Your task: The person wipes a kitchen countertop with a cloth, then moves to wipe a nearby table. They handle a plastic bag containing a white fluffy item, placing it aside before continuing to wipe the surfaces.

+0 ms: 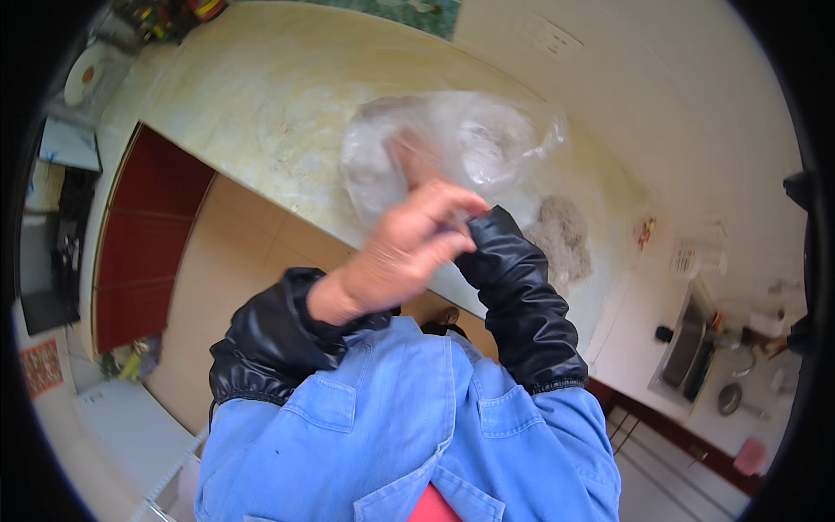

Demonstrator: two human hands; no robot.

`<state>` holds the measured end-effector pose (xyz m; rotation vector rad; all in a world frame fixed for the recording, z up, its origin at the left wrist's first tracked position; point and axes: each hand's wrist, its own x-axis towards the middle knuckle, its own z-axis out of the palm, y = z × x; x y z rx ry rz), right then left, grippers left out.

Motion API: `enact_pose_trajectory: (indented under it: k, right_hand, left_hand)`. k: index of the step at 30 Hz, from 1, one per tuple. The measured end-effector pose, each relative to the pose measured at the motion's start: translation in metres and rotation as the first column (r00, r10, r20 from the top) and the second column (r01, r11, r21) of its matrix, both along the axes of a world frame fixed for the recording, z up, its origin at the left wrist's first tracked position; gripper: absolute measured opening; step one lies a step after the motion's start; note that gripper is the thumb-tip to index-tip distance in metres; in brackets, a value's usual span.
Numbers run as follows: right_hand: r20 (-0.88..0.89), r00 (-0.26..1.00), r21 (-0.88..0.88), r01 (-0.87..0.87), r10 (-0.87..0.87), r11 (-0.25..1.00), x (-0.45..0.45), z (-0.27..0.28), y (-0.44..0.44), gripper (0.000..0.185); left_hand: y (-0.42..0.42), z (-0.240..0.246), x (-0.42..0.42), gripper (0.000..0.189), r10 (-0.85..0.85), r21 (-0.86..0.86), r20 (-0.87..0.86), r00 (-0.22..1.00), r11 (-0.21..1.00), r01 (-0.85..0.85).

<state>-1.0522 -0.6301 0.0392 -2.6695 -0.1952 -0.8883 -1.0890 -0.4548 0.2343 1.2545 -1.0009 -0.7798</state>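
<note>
A clear plastic bag [502,137] lies crumpled on the yellowish countertop [274,85], with something pale showing through it. My right hand [412,156] is blurred and seen through the film, so its fingers are hard to make out. My left hand [408,248] crosses in front, its fingertips at the cuff of the black sleeve cover [522,287] on my right arm. Whether those fingers pinch the cuff or the bag's edge cannot be told. Just right of the bag sits a loose greyish-white heap [566,238], powdery or fibrous.
A sink [685,346] is set into the counter on the right, with a ladle [730,398] beside it. Dark red cabinet doors [147,241] stand at the left. The wall [626,78] bounds the counter's far side, and a roll [85,75] sits at upper left.
</note>
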Motion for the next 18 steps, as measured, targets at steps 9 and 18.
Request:
enact_pose_trajectory:
  k: [9, 18]
  right_hand:
    - [-0.201, 0.969, 0.408, -0.049, 0.142, 0.912, 0.002, 0.019, 0.004, 0.023]
    - [-0.383, 0.792, -0.081, 0.484, -0.476, 0.871, 0.066, 0.041, 0.006, 0.019]
  left_hand:
    - [0.020, -0.038, -0.020, 0.039, 0.032, -0.126, 0.215, 0.976, 0.992, -0.005]
    - [0.027, -0.026, -0.021, 0.041, 0.096, -0.200, 0.251, 0.963, 0.979, -0.046]
